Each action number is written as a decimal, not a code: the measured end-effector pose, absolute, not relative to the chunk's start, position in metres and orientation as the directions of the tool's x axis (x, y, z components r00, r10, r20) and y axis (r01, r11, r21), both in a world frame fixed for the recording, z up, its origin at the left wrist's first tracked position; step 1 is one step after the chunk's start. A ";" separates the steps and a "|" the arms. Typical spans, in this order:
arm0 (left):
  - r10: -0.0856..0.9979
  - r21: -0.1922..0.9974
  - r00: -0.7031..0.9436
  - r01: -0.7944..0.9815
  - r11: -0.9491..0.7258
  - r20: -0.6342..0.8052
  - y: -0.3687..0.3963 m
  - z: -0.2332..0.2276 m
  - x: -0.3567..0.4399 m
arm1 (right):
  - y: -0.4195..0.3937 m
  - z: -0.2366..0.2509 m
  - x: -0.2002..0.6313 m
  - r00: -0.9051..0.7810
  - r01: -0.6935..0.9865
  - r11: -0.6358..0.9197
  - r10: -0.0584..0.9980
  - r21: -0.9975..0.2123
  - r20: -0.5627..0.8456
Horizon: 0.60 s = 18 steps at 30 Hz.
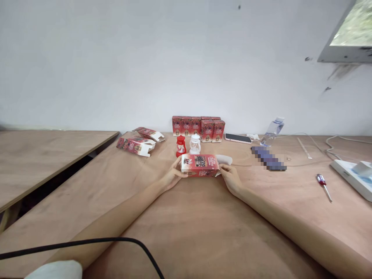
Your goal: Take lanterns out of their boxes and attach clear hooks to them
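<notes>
A red printed gift box [200, 164] lies on its side between my two hands, a little above or on the table; I cannot tell which. My left hand [173, 175] grips its left end, thumb along the front. At the right end, my right hand [231, 178] pinches the edge near the flap, where a white flap [224, 159] sticks out. Just behind the box stand a small red lantern [180, 146] and a small white lantern [195, 144], their bases partly hidden by it.
Several upright red boxes [186, 126] stand against the wall. Unfolded cartons [136, 146] lie to the left, near a gap between tables. On the right are a phone [238, 138], a water bottle [272, 131], a blurred-out object [269, 158], a screwdriver [324, 187] and a power strip [353, 178].
</notes>
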<state>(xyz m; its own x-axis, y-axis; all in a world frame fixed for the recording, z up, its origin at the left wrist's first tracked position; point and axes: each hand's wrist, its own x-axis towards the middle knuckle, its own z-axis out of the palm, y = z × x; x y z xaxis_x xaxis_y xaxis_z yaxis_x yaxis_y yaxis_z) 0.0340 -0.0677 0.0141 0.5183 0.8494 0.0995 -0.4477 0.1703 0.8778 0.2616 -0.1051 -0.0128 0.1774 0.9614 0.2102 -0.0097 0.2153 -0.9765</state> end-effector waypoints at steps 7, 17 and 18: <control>0.953 0.851 0.282 -0.522 0.056 0.110 -0.068 0.010 0.036 | -0.096 -0.018 0.265 0.465 -0.119 0.268 0.866 -0.956 0.185; 0.987 0.821 0.160 -0.558 0.117 -0.031 -0.066 0.015 0.039 | -0.082 -0.011 0.295 0.543 -0.400 0.266 0.840 -0.877 0.007; 0.985 0.819 0.161 -0.557 0.137 -0.056 -0.065 0.016 0.039 | -0.080 -0.010 0.300 0.550 -0.407 0.268 0.835 -0.873 0.000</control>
